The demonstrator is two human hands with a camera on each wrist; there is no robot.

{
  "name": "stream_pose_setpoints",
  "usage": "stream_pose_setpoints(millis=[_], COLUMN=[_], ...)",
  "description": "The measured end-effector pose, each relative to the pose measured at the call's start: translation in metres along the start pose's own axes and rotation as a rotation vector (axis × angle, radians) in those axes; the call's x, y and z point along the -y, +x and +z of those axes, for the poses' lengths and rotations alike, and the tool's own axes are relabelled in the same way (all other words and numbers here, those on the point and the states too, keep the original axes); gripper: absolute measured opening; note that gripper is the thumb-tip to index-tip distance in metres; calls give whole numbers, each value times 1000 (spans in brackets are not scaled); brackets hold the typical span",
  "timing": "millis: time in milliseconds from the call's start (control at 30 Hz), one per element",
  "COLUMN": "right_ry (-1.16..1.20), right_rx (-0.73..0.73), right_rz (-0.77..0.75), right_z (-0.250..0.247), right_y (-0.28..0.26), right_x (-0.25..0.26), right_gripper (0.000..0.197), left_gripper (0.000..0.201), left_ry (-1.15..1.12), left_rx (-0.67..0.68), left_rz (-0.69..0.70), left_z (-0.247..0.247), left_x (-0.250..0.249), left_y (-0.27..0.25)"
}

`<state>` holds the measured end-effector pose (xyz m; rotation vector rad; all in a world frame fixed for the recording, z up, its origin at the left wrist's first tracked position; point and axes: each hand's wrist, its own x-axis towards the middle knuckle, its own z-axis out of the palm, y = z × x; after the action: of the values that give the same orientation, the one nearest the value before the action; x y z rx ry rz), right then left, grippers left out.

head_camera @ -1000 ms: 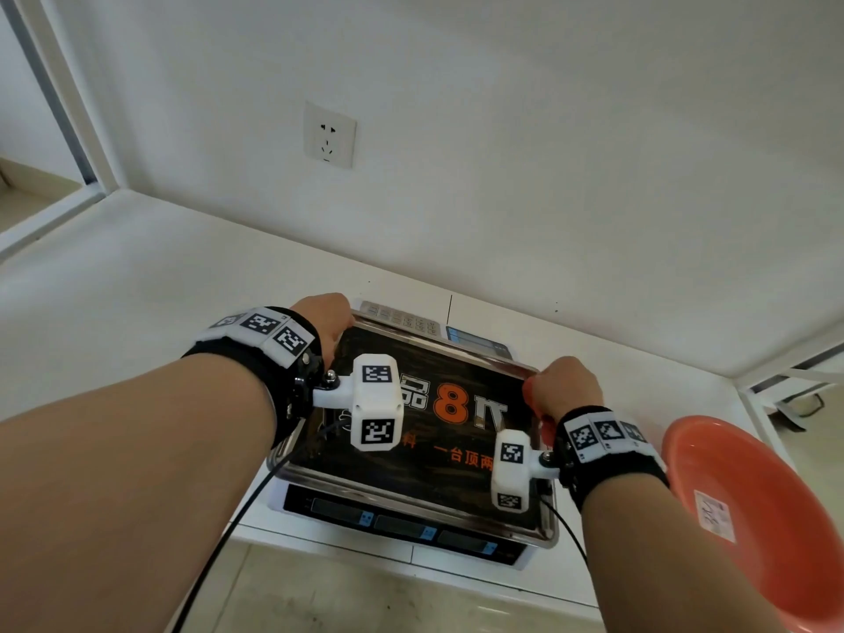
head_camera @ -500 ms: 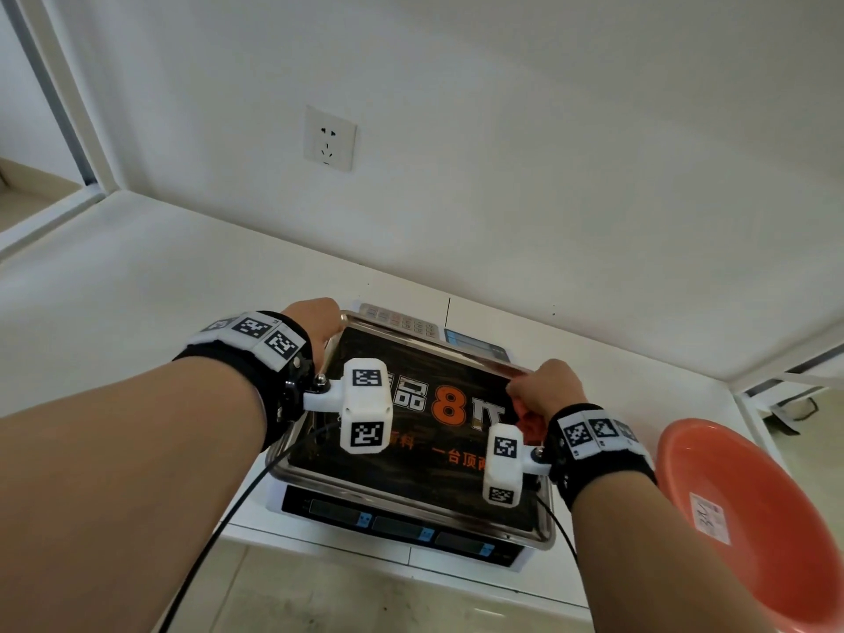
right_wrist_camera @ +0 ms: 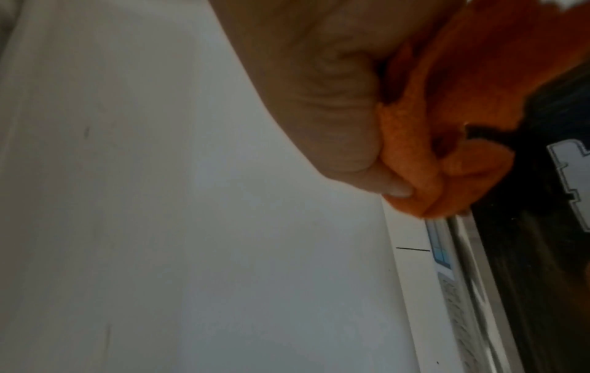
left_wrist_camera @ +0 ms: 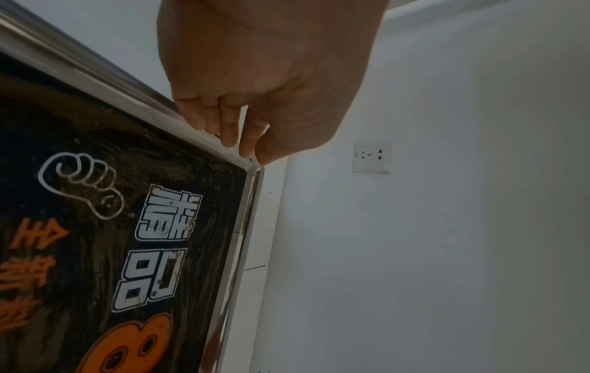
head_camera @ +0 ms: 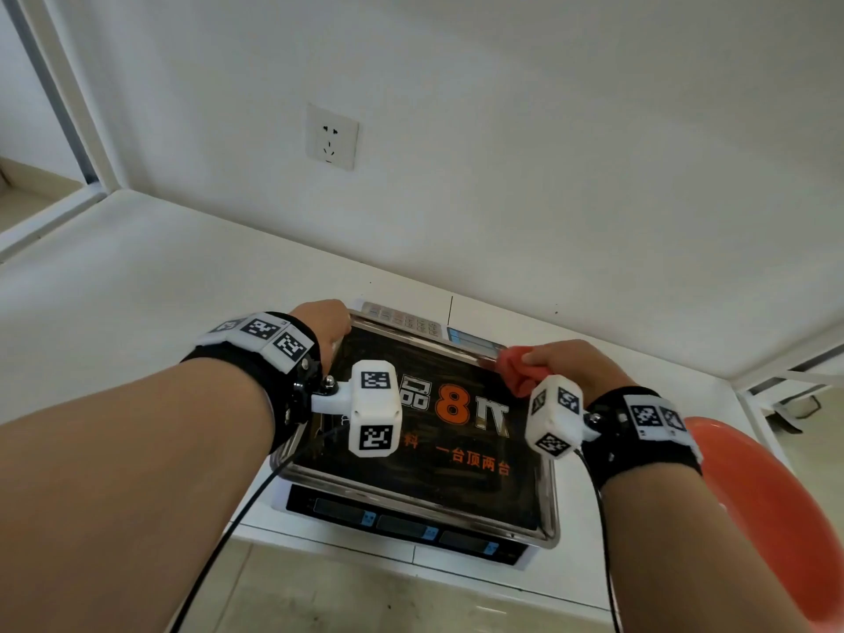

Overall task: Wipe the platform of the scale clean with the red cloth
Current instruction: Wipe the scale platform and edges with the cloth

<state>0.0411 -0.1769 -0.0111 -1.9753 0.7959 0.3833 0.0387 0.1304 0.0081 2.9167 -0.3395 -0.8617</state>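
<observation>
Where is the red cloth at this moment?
In the head view, the red cloth is bunched in the right hand at the far right corner of the scale platform, near the scale's display.

Bare forearms, black wrist straps (head_camera: pixel 274 386) with checkered marker tiles, white marker-covered camera blocks (head_camera: pixel 375 408), thin black cables (head_camera: pixel 237 518)

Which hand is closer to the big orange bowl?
The right hand. It holds the red cloth at the scale's far right corner, with the orange bowl to its right. The left hand is at the far left corner, farther away.
</observation>
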Motion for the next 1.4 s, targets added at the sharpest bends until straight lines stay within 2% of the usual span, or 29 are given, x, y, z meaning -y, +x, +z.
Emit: stream_pose_setpoints(millis=[33,100,167,267,367,467,500,600,733,800,900,967,1033,1133,1200,1333,1400], right_ry=[-16,-175,-382,-547,-508,-247,-195,-256,-462,-422,-267,-175,-152,-378,-511,-486,-356], right_rx=[-35,-157,-249,-221,-201,-41,-44,-201,-257,-234,-57,16,-28,-188,-231,-203,-96], right_rz=[-17,-75,-120,-127,-161,-166,-159,-161,-116,-155,-239,-212,-199,-169,-144,-195,-241], right_z=[-1,-3,-2,9,25,30,28,16,15,29,52,57,54,41,40,62,71], right_y=[-3,-10,-17,-16,-14,-14,-13,-7,-13,-13,-14,-11,-6,-8,-12,-8,-9], right_x=[0,1,-1,-11,-17,-12,-9,-6,-12,-17,-17,-9,-1,6,3,-8,-7], right_gripper=[33,11,11,20,19,13,12,13,14,17,20,20,18,15,13,15,18], left_gripper=[35,30,31,31,34,35,34,36,37,35,39,45,47,43,44,42,36], left_ry=[44,-23,10,39,70,86,95,70,29,30,46,50,37,16,-61,-22,-109], left_rx=[-59,-106,-106,-112,-140,-143,-147,-148,-140,-126,-134,-147,-162,-164,-160,-149,-140], left_rz=[-19,-22,5,18,31,3,3,5,-6,-6,12,6,3,27,24,31,4], left_z=[2,-1,-6,-7,-6,-7,-6,-5,-4,-4,-4,-4,-3,-3,-3,-3,1], left_x=[2,5,2,0,0,-3,-2,1,5,4,0,-3,-3,2,4,3,5], left_y=[2,1,-8,-11,-12,-15,-14,-12,-11,-12,-13,-14,-13,-12,-11,-12,-6])
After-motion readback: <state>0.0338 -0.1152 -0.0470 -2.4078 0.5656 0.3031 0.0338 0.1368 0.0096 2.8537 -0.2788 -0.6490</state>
